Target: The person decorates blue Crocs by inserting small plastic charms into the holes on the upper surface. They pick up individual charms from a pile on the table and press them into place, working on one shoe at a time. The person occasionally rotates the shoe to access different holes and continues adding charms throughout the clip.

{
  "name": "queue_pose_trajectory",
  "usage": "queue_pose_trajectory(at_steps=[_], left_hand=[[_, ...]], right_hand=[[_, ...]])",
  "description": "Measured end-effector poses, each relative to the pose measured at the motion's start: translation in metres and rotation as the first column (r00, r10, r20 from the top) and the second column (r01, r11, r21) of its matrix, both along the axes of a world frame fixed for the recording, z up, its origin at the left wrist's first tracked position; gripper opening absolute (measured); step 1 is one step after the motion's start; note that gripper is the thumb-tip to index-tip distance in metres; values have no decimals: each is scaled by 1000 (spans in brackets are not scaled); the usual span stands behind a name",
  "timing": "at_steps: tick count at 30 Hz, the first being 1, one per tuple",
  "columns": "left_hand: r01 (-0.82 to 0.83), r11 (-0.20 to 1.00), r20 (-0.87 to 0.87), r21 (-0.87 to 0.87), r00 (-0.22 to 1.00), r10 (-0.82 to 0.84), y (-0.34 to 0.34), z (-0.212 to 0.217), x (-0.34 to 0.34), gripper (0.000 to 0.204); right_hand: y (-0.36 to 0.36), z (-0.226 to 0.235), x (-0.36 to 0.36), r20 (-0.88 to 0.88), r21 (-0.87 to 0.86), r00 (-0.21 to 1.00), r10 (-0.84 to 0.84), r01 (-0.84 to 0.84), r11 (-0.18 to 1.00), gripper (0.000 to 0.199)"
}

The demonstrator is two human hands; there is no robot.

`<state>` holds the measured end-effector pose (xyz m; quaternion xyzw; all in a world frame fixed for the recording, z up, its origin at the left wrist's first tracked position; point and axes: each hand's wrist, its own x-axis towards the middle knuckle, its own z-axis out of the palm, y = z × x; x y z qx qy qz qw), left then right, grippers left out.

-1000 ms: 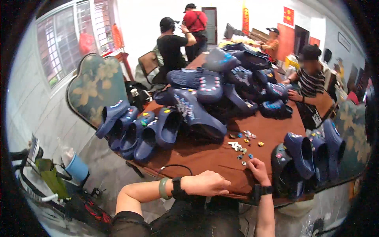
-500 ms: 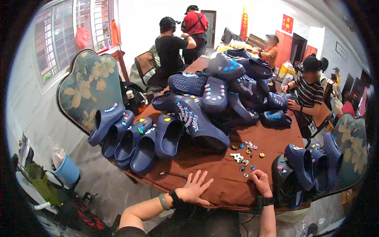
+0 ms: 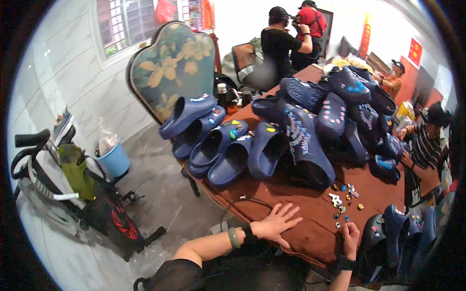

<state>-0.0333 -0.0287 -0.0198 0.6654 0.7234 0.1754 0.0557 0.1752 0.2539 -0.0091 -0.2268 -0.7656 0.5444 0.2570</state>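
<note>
The person's left hand [image 3: 276, 225] rests palm down on a brown tablecloth [image 3: 301, 206], fingers spread wide and holding nothing. To its right, a little apart, the right hand [image 3: 350, 237] is curled, its fingers drawn in narrow; whether something small is pinched there, I cannot tell. Just beyond the right hand's fingers lies a loose scatter of small shoe charms [image 3: 335, 199], mostly coloured, with a larger white piece among them; the closest are near the fingertips. Right of this hand stands a group of dark clogs [image 3: 395, 228], decorated with charms. Farther ahead of both hands rises a heap of navy foam clogs [image 3: 310, 145], some bearing charms, one showing its ridged sole. Ahead and left of the left hand, more navy clogs [image 3: 228, 162] sit in a leaning row along the table edge. A thin dark cable [image 3: 259, 200] curves over the cloth just behind the left fingertips' far side. A green bangle [image 3: 234, 238] and a black wristband [image 3: 249, 234] circle the left wrist; another black band [image 3: 346, 264] circles the right.
</note>
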Motion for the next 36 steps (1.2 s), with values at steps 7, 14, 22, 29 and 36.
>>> queue_pose_trajectory(at_steps=[7,14,22,29,36], left_hand=[[-77,929,388,362,919,-75,-26,5,-17,48],[-624,153,310,766,568,762,-142,95,-122,39],[-997,45,985,66,58,-164,-347,9,-316,50],[-973,225,996,50,33,-81,-252,38,-227,37],[-840,497,969,218,128,-210,-217,69,-139,69]], right_hand=[[7,-6,-1,-4,8,1000,8,-8,1000,14],[28,-37,12,-16,10,997,-75,75,997,16],[-7,4,-9,-19,-92,1000,-17,15,996,19],[14,-11,8,50,66,998,-40,37,997,15],[-5,12,2,22,182,999,-44,39,983,20]])
